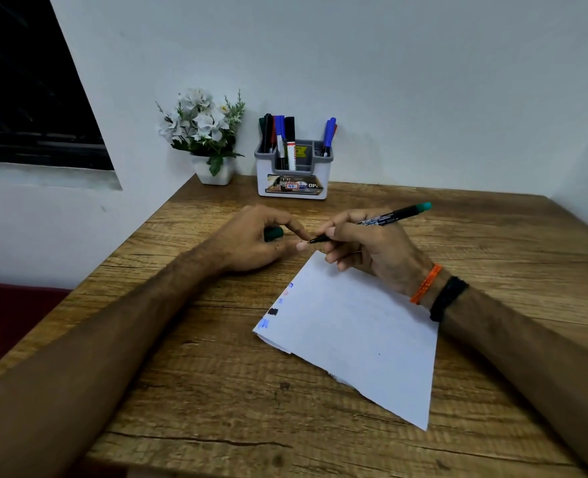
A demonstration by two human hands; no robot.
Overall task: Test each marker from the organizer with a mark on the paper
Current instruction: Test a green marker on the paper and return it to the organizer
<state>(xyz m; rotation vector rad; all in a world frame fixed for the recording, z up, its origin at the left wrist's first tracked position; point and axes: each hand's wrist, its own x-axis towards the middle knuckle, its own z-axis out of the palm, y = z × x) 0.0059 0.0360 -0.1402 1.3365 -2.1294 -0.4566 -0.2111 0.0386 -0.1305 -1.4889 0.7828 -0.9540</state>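
My right hand [365, 246] holds an uncapped green marker [389, 217], its black tip pointing left just above the top corner of the white paper [351, 336]. My left hand [251, 239] curls round the marker's dark green cap [273, 233], and its thumb and forefinger reach toward the marker's tip. The paper lies on the wooden table [216, 391] and bears blue, red and black marks along its left edge. The white and grey organizer [294, 174] stands at the back by the wall and holds several markers in its left and right compartments.
A white pot of artificial white flowers [204, 132] stands left of the organizer, against the wall. The table's left edge runs diagonally beside a dark red surface [2, 315]. A dark window [27, 91] is at upper left.
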